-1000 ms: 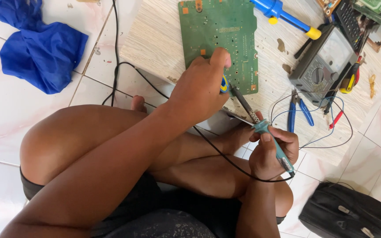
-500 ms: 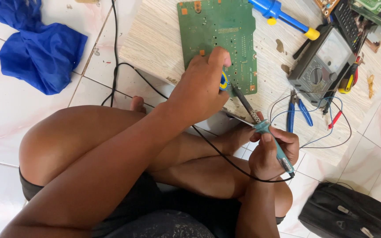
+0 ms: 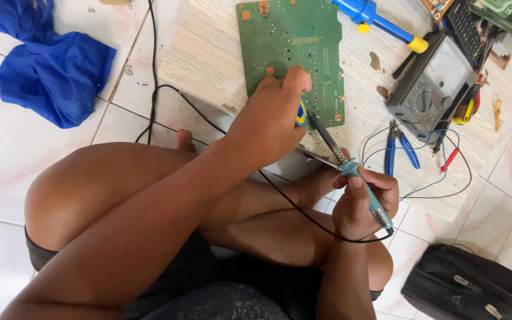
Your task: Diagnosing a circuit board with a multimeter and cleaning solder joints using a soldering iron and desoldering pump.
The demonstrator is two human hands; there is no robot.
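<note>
The right hand [image 3: 365, 198] was closed around the teal handle of a soldering iron [image 3: 351, 169], its metal tip angled up toward the lower edge of the green circuit board [image 3: 291, 47]. The left hand [image 3: 268, 121], just above that tip, pressed on the board, fingers curled, seemingly steadying it on the wooden tabletop [image 3: 208, 59]; a small blue-and-yellow thing showed beneath it. Blue-handled pliers [image 3: 399, 148] lay right of the iron.

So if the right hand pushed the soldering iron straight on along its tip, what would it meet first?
The right hand holds the iron pointing up-left. First in that line is probably the left hand, which presses on the green board; the tip seems to end right beside it. Depth is unclear.
</note>
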